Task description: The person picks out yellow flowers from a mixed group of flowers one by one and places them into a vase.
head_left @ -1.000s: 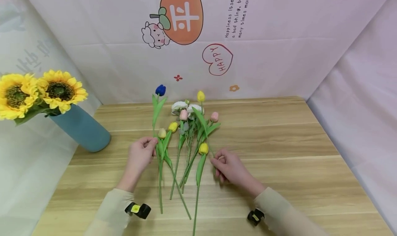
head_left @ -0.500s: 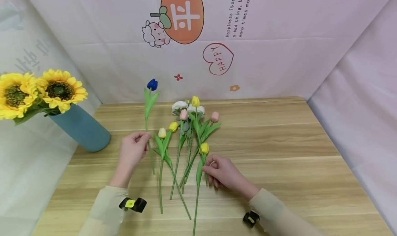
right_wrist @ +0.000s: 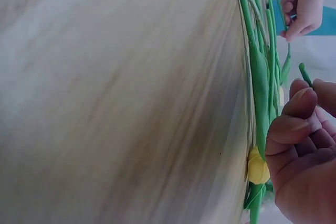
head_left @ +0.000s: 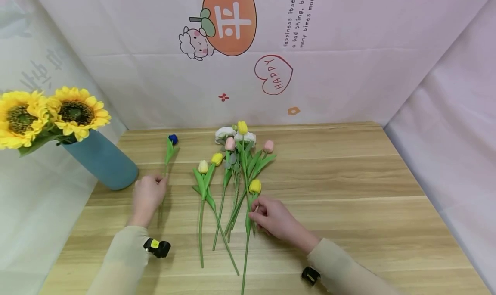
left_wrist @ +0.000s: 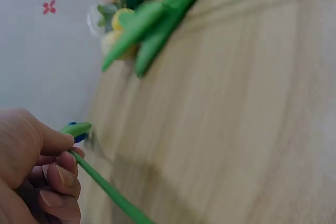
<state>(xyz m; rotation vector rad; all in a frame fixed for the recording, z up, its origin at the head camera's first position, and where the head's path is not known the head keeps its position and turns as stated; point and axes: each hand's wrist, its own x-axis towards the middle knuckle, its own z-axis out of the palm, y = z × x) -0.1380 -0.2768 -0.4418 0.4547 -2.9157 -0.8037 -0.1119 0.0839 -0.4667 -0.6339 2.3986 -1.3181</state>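
My left hand (head_left: pixel 149 196) pinches the stem of a blue tulip (head_left: pixel 172 139) on the left of the table; in the left wrist view thumb and fingers meet on its green stem (left_wrist: pixel 110 190). Over the pile, my right hand (head_left: pixel 275 219) pinches the lower stem of a yellow tulip (head_left: pixel 242 128), whose stem end (right_wrist: pixel 304 72) pokes out of the grip in the right wrist view. Beneath it lies another yellow tulip (head_left: pixel 255 186). A cream tulip (head_left: pixel 203 166), a third yellow tulip (head_left: pixel 217 159), pink tulips (head_left: pixel 268 146) and white flowers (head_left: pixel 224 134) lie between the hands.
At the left a blue vase (head_left: pixel 106 161) leans in view, holding large sunflowers (head_left: pixel 76 113). A printed white cloth (head_left: pixel 333 71) rises behind the wooden table (head_left: pixel 348 174), and more white cloth hangs on both sides.
My left hand has carried the blue tulip leftward, away from the pile, and its bloom has come down. My right hand has shifted left with the yellow tulip, now over the pile's middle.
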